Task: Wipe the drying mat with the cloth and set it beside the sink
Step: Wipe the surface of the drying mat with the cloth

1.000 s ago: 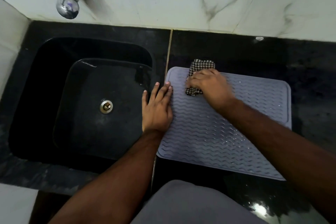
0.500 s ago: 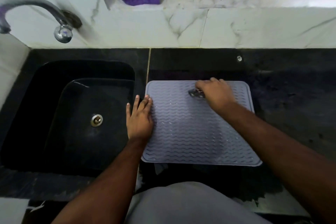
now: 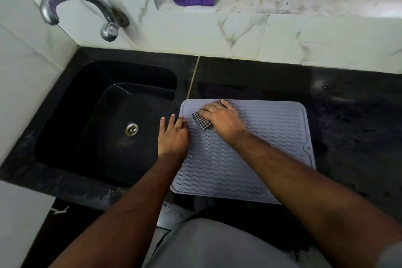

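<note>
Pressing cloth (image 3: 202,121) under right hand (image 3: 220,121), flat left hand (image 3: 173,137) steadying mat (image 3: 250,159) beside sink (image 3: 104,115)

A black stone counter (image 3: 272,78) carries a grey ridged drying mat (image 3: 261,137); beside it sits the sunken sink (image 3: 71,102).
</note>
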`<move>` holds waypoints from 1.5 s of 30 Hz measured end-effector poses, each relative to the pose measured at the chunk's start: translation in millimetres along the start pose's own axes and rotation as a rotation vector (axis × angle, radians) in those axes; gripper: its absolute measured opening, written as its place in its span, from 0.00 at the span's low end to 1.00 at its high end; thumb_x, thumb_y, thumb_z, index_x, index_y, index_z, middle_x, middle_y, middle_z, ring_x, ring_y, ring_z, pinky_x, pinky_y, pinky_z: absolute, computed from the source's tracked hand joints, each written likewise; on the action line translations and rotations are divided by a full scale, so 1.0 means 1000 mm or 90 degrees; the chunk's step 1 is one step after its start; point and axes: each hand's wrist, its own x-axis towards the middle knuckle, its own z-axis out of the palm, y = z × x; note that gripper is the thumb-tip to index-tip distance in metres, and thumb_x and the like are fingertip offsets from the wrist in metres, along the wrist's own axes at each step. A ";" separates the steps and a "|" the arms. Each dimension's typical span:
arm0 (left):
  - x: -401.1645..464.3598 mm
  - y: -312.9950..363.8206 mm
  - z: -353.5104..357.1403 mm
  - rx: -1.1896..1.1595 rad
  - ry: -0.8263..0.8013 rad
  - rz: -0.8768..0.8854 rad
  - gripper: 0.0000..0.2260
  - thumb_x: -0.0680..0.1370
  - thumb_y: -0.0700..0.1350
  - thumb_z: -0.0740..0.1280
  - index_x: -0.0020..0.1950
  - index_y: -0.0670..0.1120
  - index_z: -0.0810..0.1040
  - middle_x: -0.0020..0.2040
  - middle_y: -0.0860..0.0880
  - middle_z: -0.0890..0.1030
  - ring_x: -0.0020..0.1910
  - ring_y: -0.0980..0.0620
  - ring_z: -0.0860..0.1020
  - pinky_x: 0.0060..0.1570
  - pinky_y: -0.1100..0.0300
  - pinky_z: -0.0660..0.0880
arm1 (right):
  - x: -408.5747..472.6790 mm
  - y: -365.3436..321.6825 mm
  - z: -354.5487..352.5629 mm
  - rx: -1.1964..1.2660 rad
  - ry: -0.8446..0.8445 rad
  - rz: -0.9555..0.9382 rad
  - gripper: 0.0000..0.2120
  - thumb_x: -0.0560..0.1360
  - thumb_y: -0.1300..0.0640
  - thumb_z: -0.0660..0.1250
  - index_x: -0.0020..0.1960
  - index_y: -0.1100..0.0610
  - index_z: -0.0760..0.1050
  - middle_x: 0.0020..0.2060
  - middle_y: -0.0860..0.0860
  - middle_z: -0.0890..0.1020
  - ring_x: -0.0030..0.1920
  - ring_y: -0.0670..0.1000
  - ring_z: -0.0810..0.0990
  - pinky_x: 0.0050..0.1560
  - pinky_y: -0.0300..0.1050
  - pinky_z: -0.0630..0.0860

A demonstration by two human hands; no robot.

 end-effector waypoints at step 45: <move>0.032 0.044 -0.041 0.110 -0.006 0.012 0.34 0.76 0.73 0.56 0.58 0.46 0.83 0.69 0.41 0.73 0.67 0.42 0.72 0.69 0.43 0.66 | -0.087 0.084 -0.061 0.093 0.325 0.504 0.24 0.78 0.67 0.65 0.71 0.51 0.73 0.67 0.52 0.79 0.65 0.54 0.78 0.69 0.55 0.72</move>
